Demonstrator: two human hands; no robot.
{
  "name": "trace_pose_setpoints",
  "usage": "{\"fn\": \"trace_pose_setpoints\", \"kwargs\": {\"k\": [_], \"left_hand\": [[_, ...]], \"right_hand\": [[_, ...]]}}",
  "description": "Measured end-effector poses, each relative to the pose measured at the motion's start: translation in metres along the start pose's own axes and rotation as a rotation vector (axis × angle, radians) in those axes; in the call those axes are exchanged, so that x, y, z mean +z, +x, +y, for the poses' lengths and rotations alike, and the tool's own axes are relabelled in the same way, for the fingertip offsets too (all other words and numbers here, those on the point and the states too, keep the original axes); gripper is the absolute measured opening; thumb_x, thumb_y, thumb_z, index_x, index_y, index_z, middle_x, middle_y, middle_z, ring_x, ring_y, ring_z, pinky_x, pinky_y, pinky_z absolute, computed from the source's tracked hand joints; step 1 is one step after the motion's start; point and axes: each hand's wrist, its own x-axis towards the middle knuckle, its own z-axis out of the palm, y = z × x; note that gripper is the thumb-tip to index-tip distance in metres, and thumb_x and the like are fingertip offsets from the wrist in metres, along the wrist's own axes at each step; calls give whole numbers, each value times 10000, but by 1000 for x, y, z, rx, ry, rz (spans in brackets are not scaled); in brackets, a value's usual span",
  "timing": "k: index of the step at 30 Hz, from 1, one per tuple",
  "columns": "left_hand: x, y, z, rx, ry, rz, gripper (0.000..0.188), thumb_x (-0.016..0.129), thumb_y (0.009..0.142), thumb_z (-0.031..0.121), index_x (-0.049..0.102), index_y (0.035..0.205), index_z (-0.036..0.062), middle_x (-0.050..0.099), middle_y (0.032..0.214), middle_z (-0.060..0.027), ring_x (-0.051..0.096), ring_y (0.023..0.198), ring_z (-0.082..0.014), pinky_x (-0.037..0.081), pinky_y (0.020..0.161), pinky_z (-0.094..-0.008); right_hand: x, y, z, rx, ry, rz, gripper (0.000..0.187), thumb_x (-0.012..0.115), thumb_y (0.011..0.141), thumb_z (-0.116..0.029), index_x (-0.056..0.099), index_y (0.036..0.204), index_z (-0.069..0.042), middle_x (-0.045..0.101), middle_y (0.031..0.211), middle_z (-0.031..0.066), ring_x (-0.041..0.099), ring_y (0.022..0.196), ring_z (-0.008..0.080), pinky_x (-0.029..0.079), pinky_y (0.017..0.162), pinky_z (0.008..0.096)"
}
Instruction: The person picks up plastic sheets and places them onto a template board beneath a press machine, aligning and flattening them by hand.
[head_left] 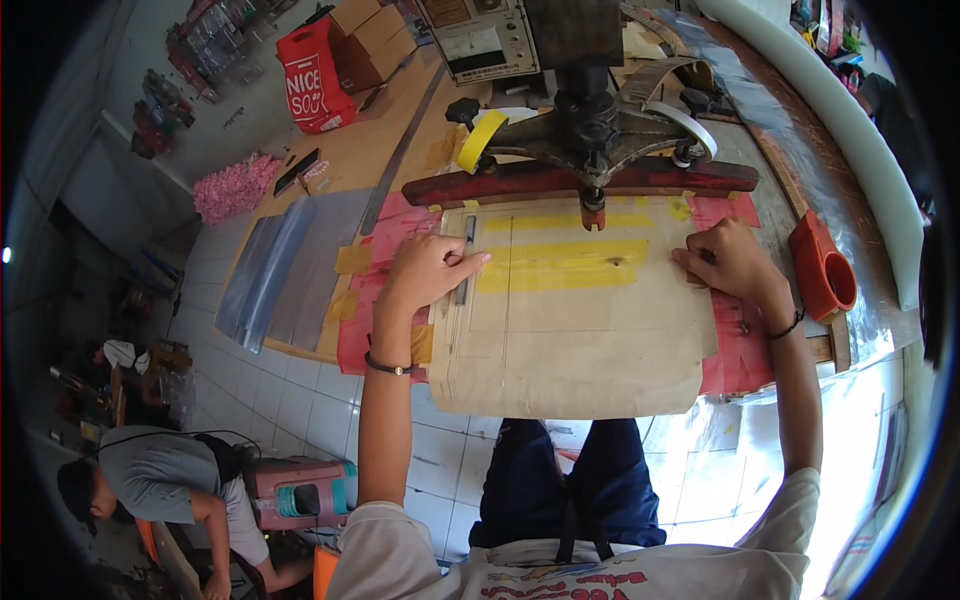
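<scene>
A beige sheet (590, 355) with pencil lines and yellow tape strips (565, 264) lies on a red-covered work surface (740, 345) under a press. My left hand (428, 272) is closed at the sheet's left edge, its thumb lying inward over the sheet. Small grey bars (470, 230) show just above and below that thumb. At the right edge, my right hand (733, 260) is closed too, thumb toward the sheet, near a small dark bar (697, 283). What the curled fingers of either hand hold, if anything, is hidden.
Across the sheet's far side runs the press's red-brown bar (580, 183), below a dark metal head (585, 110). A yellow tape roll (483, 140) hangs on it. Clear plastic sheets (290, 270) lie left; an orange holder (823, 268) stands right. Another person (170, 475) bends at lower left.
</scene>
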Motion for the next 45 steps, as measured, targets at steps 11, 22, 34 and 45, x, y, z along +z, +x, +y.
{"fn": "trace_pose_setpoints", "kwargs": {"k": [11, 22, 34, 45], "left_hand": [[-2, 0, 0, -18, 3, -10, 582, 773, 873, 392, 438, 567, 27, 347, 495, -85, 326, 486, -216, 295, 501, -392], [0, -2, -3, -13, 19, -13, 593, 742, 875, 476, 488, 567, 37, 455, 488, -97, 417, 462, -284, 342, 511, -409], [-3, -1, 2, -36, -1, -16, 580, 740, 877, 477, 508, 573, 40, 477, 498, -97, 445, 469, -279, 367, 523, -412], [0, -4, 0, -6, -11, -7, 564, 746, 894, 414, 489, 584, 19, 437, 498, -92, 396, 478, -225, 337, 505, -395]], "right_hand": [[-1, 3, 0, 11, 38, -24, 402, 707, 900, -220, 599, 562, -31, 561, 519, 136, 545, 472, 311, 423, 512, 402], [2, 1, 1, -21, 3, 8, 399, 720, 892, -222, 599, 571, -17, 536, 517, 160, 531, 471, 325, 412, 509, 413], [-3, 0, 9, 63, 2, -36, 364, 704, 890, -298, 681, 637, -37, 602, 575, 165, 596, 542, 359, 468, 561, 456], [0, -3, 8, -19, 12, 18, 390, 716, 904, -219, 604, 600, -2, 554, 547, 180, 555, 499, 347, 432, 524, 430]]}}
